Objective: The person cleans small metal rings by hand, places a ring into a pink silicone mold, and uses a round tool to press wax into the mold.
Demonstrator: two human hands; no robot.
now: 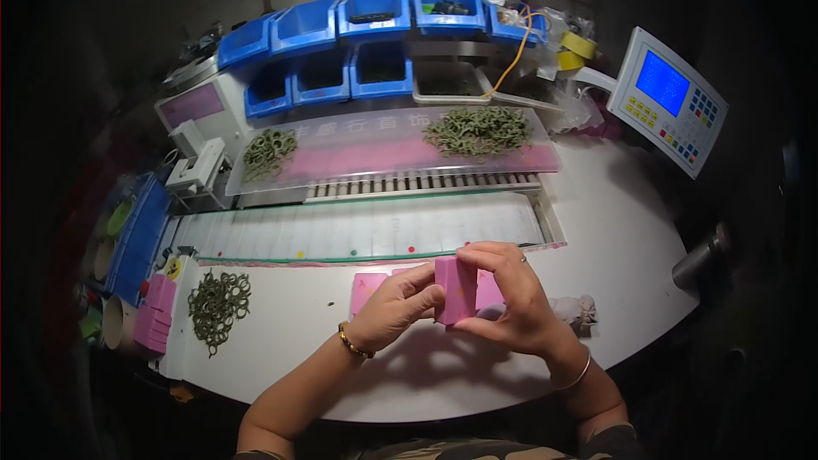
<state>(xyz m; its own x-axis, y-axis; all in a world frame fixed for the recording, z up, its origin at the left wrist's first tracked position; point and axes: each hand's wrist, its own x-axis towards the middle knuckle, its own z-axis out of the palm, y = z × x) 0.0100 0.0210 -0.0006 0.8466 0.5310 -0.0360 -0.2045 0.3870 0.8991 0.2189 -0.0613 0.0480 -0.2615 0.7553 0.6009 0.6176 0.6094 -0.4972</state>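
Observation:
Between both hands, above the near part of the white table (332, 375), I hold a small pink block (456, 291) upright. My left hand (399, 305) closes on its left side, thumb and fingers pressed to it. My right hand (521, 311) grips the other side, with fingers at the top edge and the thumb at the bottom. Behind the hands more pink blocks lie on the table, one pink block (368, 286) at the left, another (488, 291) partly hidden by my right hand. A crumpled pale cloth bundle (578, 310) lies beside my right wrist.
Green ring-shaped pieces (220, 307) lie piled at the left, near stacked pink blocks (155, 315). A translucent tray (366, 172) carries two more green heaps above a row of rollers (426, 187). Blue bins (305, 25) line the back; a control panel (669, 98) stands right.

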